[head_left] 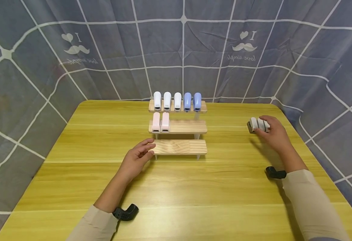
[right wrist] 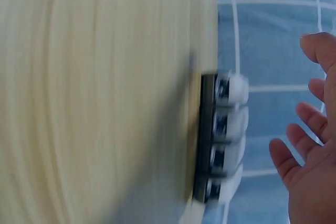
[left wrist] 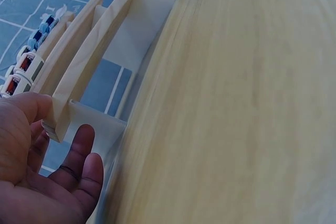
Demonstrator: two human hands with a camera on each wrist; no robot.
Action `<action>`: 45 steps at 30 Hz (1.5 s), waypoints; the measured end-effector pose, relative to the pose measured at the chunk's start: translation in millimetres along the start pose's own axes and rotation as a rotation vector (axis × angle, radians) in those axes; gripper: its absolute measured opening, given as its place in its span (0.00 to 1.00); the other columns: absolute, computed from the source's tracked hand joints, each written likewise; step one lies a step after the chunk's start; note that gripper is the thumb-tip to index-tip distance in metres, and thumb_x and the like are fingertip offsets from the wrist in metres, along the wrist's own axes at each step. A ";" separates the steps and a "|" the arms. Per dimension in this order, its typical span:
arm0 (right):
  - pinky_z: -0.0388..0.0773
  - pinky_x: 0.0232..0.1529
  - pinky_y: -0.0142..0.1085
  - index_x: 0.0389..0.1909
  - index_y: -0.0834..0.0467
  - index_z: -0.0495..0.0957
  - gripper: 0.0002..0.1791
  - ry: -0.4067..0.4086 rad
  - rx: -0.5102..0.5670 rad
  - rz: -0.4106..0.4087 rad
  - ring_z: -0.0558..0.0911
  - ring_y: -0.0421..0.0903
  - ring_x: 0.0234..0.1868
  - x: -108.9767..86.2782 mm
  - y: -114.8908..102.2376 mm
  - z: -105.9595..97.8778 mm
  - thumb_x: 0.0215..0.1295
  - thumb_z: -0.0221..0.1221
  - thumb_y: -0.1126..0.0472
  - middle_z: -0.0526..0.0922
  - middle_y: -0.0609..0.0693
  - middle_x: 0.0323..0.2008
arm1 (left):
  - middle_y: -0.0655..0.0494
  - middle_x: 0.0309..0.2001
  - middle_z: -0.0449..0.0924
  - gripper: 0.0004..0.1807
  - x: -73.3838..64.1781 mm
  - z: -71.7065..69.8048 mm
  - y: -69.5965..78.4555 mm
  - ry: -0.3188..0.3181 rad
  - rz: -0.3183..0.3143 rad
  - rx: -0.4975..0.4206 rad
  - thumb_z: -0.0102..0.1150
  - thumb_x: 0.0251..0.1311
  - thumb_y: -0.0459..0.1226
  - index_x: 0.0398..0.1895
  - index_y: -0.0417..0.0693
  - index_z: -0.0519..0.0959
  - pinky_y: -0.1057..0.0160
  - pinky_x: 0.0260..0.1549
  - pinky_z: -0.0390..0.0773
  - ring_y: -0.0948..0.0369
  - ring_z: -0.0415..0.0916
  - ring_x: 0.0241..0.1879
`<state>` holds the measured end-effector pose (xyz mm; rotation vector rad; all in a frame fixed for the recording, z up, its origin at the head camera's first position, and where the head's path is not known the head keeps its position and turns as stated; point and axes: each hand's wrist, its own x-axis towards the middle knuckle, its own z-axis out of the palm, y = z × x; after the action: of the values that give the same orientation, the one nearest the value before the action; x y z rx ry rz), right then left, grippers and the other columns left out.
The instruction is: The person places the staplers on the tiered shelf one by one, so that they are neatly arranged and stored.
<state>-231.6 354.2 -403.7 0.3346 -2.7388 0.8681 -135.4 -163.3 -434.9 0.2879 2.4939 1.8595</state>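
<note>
A three-tier wooden display rack (head_left: 180,147) stands mid-table. My left hand (head_left: 136,160) holds the left end of its lowest shelf (left wrist: 86,59), the thumb against the wood and the other fingers loosely bent. On the top tier stand three white staplers (head_left: 167,101) and two blue staplers (head_left: 192,101); two pink staplers (head_left: 161,122) are at the left of the middle tier. To the right, my right hand (head_left: 273,132) hovers around a row of several white-topped staplers (head_left: 258,124). In the right wrist view, its spread fingers are apart from those staplers (right wrist: 231,129).
Behind the wooden table (head_left: 176,194) and along its sides hangs a grey curtain (head_left: 206,43) with white grid lines. Black wrist mounts (head_left: 125,213) are on both forearms. The table's right edge lies close beyond the right-hand row.
</note>
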 end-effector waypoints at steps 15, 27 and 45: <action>0.52 0.64 0.67 0.70 0.74 0.57 0.39 -0.059 0.015 0.204 0.53 0.74 0.70 -7.7 41.9 -17.7 0.72 0.58 0.52 0.55 0.76 0.70 | 0.54 0.68 0.69 0.17 0.8 0.0 0.8 0.002 0.020 0.016 0.58 0.71 0.35 0.59 0.38 0.80 0.74 0.53 0.70 0.54 0.66 0.67; 0.70 0.50 0.61 0.75 0.72 0.45 0.44 -0.137 0.120 0.299 0.63 0.79 0.62 -6.7 53.5 -12.6 0.75 0.54 0.49 0.57 0.80 0.66 | 0.54 0.69 0.69 0.17 -0.4 -0.1 2.7 0.003 0.016 0.022 0.57 0.71 0.36 0.59 0.38 0.80 0.67 0.56 0.70 0.53 0.65 0.68; 0.78 0.46 0.45 0.77 0.69 0.44 0.46 -0.153 0.070 0.306 0.67 0.74 0.63 -8.0 48.9 -11.3 0.72 0.59 0.51 0.52 0.76 0.71 | 0.59 0.69 0.69 0.17 -1.2 -0.9 4.7 0.000 -0.002 0.046 0.57 0.71 0.37 0.60 0.41 0.80 0.66 0.55 0.71 0.56 0.66 0.67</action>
<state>-236.4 400.9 -423.1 -0.0094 -2.9564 1.0544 -133.7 -163.1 -430.3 0.2854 2.5391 1.8031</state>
